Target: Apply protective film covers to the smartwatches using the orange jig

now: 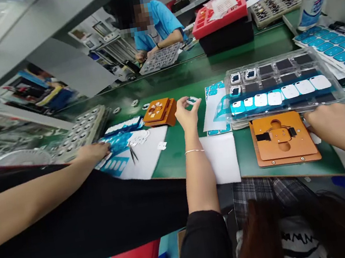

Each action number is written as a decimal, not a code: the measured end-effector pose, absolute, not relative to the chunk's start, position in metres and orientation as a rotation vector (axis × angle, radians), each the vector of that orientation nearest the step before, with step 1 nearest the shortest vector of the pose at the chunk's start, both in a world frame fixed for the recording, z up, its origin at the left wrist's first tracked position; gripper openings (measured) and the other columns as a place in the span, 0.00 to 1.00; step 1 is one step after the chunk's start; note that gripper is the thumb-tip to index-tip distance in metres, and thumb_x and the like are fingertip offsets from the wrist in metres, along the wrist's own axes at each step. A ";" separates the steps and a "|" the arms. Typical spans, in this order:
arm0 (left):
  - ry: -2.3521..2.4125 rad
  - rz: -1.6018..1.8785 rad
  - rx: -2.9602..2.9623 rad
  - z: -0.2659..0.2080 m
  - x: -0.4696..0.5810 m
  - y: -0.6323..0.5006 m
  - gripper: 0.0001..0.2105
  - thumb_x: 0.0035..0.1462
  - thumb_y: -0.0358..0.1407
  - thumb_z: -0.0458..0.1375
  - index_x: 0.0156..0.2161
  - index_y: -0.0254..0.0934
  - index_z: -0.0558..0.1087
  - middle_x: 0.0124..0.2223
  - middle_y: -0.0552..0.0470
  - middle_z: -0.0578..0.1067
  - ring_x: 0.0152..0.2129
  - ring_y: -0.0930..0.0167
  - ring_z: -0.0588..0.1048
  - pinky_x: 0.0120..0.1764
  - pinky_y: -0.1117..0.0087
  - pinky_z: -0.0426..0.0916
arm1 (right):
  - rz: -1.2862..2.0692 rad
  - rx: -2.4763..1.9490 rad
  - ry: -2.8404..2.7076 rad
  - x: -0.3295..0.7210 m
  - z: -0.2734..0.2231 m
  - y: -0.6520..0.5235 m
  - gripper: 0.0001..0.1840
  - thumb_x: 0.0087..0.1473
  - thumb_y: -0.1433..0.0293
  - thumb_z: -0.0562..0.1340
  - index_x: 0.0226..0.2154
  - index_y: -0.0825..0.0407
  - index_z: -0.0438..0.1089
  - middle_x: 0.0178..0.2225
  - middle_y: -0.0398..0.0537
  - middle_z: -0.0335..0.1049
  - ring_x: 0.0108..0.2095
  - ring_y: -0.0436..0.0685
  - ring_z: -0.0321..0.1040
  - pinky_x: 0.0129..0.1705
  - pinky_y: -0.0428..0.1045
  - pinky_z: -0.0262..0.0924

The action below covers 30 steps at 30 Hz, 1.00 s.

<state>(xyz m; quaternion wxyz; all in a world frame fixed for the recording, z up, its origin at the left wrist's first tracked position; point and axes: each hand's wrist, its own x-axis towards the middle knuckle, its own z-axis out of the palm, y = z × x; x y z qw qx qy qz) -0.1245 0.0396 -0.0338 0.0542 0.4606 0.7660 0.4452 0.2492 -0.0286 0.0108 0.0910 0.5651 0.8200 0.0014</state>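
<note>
On the smooth green worktop [177, 156], a clear plastic compartment tray [338, 91] is set behind a flat orange jig [265, 149] with rounded cut-outs. At the jig's right edge the right hand [334, 118] is curled, its fingertips hidden, so whether anything is gripped cannot be told. Above the worktop, a small white frame [193, 99] is pinched by the left hand [186, 113], thumb and finger slightly parted around it; probably light, stiff and fragile, it is best taken by its edges.

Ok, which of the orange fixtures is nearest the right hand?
The front-right orange fixture, with the right hand at its right edge; the other fixture sits farther back, just left of the left hand.
</note>
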 end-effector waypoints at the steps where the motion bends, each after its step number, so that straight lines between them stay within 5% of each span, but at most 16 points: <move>1: 2.414 1.254 1.296 -0.040 -0.133 0.042 0.20 0.55 0.39 0.66 0.51 0.34 0.70 0.52 0.43 0.78 0.49 0.67 0.77 0.52 0.68 0.69 | 0.049 1.656 2.404 0.248 0.012 -0.029 0.15 0.52 0.84 0.55 0.24 0.53 0.71 0.24 0.56 0.70 0.29 0.68 0.73 0.21 0.50 0.45; 7: 2.564 0.966 1.193 -0.057 -0.144 0.040 0.23 0.49 0.42 0.69 0.49 0.36 0.71 0.55 0.39 0.75 0.58 0.56 0.69 0.55 0.58 0.65 | 0.130 1.669 2.500 0.255 -0.006 -0.019 0.06 0.53 0.74 0.59 0.29 0.50 0.72 0.21 0.50 0.68 0.22 0.62 0.69 0.21 0.50 0.50; 12: 2.483 0.801 1.338 -0.053 -0.144 0.041 0.12 0.51 0.42 0.67 0.36 0.36 0.77 0.45 0.42 0.80 0.48 0.58 0.77 0.53 0.60 0.68 | 0.058 1.688 2.626 0.263 -0.016 -0.010 0.03 0.47 0.71 0.62 0.23 0.49 0.69 0.17 0.47 0.63 0.15 0.54 0.58 0.20 0.50 0.51; 17: 2.414 0.828 1.467 -0.057 -0.143 0.045 0.17 0.54 0.39 0.65 0.47 0.33 0.77 0.61 0.37 0.72 0.61 0.56 0.68 0.62 0.59 0.61 | 0.027 1.620 2.575 0.258 0.000 -0.015 0.05 0.50 0.73 0.61 0.29 0.50 0.74 0.23 0.57 0.73 0.18 0.60 0.63 0.17 0.50 0.46; 20: 2.375 0.921 1.532 -0.051 -0.134 0.045 0.15 0.60 0.39 0.58 0.47 0.30 0.77 0.56 0.35 0.75 0.57 0.57 0.72 0.61 0.57 0.63 | 0.028 1.598 2.509 0.259 0.007 -0.015 0.07 0.51 0.73 0.62 0.32 0.50 0.76 0.26 0.58 0.76 0.22 0.63 0.68 0.18 0.51 0.47; 24: 2.169 1.073 1.746 -0.034 -0.100 0.038 0.17 0.66 0.44 0.51 0.49 0.35 0.76 0.53 0.43 0.78 0.52 0.65 0.75 0.56 0.63 0.68 | 0.086 1.584 2.502 0.267 0.016 -0.013 0.07 0.54 0.70 0.62 0.32 0.47 0.77 0.27 0.55 0.77 0.24 0.64 0.70 0.19 0.51 0.47; 30: 1.596 0.897 2.114 -0.021 -0.051 0.017 0.35 0.53 0.57 0.62 0.61 0.39 0.68 0.67 0.41 0.63 0.65 0.58 0.63 0.63 0.57 0.62 | 0.210 1.774 2.867 0.256 0.029 -0.018 0.13 0.60 0.63 0.58 0.34 0.49 0.77 0.29 0.50 0.78 0.27 0.62 0.72 0.22 0.51 0.51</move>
